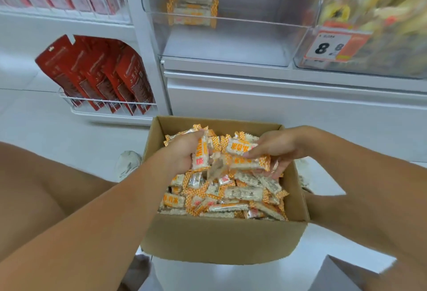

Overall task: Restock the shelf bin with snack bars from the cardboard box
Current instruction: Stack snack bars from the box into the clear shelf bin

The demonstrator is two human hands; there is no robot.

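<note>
Gripping snack bars (201,154) above cardboard box (221,237).

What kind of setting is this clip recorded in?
Most likely a shop aisle: a price tag reading 8.8 on a clear shelf bin, red packets racked in a wire shelf, and a cardboard box full of wrapped snack bars.

Camera placement: single head-worn wide-angle view.
Looks forward and down from close above the cardboard box (221,240), facing the shelf bin (231,36) beyond it.
</note>
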